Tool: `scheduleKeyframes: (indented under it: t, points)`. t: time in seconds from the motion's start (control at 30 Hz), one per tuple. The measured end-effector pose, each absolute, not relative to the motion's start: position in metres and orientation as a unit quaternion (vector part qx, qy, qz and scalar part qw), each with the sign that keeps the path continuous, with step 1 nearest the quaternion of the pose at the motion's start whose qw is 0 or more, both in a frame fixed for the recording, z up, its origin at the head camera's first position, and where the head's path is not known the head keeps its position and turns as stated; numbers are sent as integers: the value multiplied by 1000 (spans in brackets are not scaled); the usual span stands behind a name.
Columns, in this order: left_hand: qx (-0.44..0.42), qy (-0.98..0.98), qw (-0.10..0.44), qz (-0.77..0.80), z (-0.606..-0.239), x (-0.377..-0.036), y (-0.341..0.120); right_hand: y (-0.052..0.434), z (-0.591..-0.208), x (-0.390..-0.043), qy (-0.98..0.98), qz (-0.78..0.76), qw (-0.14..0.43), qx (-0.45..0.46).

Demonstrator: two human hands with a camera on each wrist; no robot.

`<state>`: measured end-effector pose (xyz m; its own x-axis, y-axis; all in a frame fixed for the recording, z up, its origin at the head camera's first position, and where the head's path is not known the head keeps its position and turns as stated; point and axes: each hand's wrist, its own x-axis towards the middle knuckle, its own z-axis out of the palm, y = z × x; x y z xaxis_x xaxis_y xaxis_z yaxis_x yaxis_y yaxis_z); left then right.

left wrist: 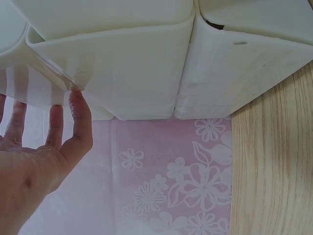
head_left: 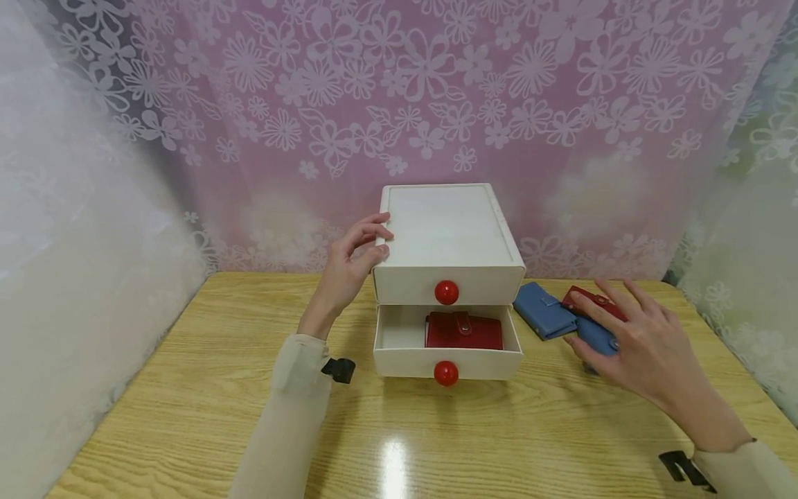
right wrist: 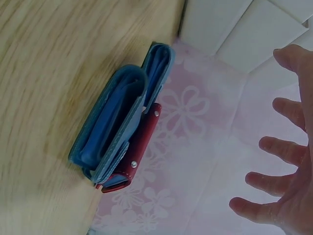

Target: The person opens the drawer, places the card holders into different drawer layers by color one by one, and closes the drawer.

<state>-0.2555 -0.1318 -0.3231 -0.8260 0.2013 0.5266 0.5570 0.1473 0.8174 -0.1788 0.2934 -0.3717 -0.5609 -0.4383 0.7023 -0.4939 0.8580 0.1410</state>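
Note:
A white two-drawer box (head_left: 449, 225) stands on the table. Its lower drawer (head_left: 405, 364) is pulled out, and a red wallet (head_left: 464, 330) with a snap strap lies inside toward the right. My left hand (head_left: 349, 260) rests its fingertips against the box's upper left edge; the left wrist view shows the fingers (left wrist: 80, 115) touching the side wall. My right hand (head_left: 651, 343) hovers with spread fingers over several wallets, holding nothing. Among these are a blue wallet (head_left: 544, 310), a second blue wallet (right wrist: 110, 122), partly hidden by the hand in the head view, and another red wallet (right wrist: 142, 142).
Red round knobs sit on the upper drawer (head_left: 408, 285), which is closed, and on the lower one. A pink flowered curtain (head_left: 374, 90) hangs behind the wooden table (head_left: 218, 388). Pale sheets flank both sides. Black straps are on both wrists.

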Motion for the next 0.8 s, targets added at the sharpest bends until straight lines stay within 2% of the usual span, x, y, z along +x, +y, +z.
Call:
scheduleKeyframes:
  t: [0.5,0.8]
  points:
    - [-258,-745,151,-597,-322,-255,-132,308,-374,-191,-880,19,387,273]
    - [-257,-742,149,-601,-323,-255,-132,317,-381,-198,-900,12,353,257]
